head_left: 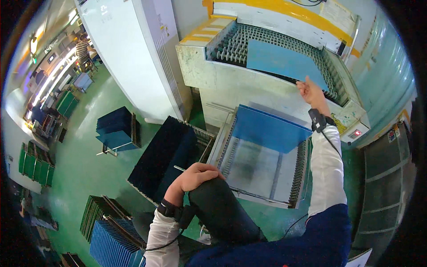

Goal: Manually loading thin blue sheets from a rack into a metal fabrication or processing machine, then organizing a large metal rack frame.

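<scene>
A flat blue panel (280, 60) lies tilted on the rows of rollers in the pale machine (249, 84) ahead of me. My right hand (311, 92) is at its near edge toward the right, fingers curled and closed on that edge. My left hand (195, 178) rests on my raised knee (218, 202), fingers laid over it and holding nothing. Below the machine stands a rack (291, 198) with toothed sides. Another blue panel (267, 131) leans in the rack's far end.
Left of the rack, a second rack holds many dark panels (162, 155). More dark panels (116, 127) stand farther off on the green floor. Racked blue panels (113, 242) are at lower left. A tall white cabinet (133, 53) stands beside the machine; plastic sheeting (382, 75) hangs at right.
</scene>
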### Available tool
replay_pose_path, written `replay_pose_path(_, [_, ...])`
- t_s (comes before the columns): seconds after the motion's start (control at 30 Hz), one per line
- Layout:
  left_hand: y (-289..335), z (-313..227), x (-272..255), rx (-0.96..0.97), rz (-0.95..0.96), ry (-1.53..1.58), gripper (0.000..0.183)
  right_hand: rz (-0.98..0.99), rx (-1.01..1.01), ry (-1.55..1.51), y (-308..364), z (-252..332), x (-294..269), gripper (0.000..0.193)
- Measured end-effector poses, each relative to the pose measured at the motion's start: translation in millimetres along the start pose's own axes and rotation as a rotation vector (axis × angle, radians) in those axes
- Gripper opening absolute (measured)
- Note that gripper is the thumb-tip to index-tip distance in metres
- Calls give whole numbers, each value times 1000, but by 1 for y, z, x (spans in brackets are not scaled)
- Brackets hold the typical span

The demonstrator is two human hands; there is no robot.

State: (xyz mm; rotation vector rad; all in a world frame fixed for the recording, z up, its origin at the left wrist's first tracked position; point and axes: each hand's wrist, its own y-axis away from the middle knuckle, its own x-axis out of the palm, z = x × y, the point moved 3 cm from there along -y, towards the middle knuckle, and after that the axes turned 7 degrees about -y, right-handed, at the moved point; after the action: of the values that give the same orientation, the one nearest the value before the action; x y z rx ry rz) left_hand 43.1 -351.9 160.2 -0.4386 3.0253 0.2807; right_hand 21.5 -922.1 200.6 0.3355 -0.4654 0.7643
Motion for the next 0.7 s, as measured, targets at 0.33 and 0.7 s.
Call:
replay_pose_path(0.33, [0,0,-6,36,-25,-21,29,-149,-797,1589,29,-47,120,43])
replay_pose_path(0.7, [-5,6,-8,43,-48,-80,28,-42,-477,1851,-51,-49,166,65])
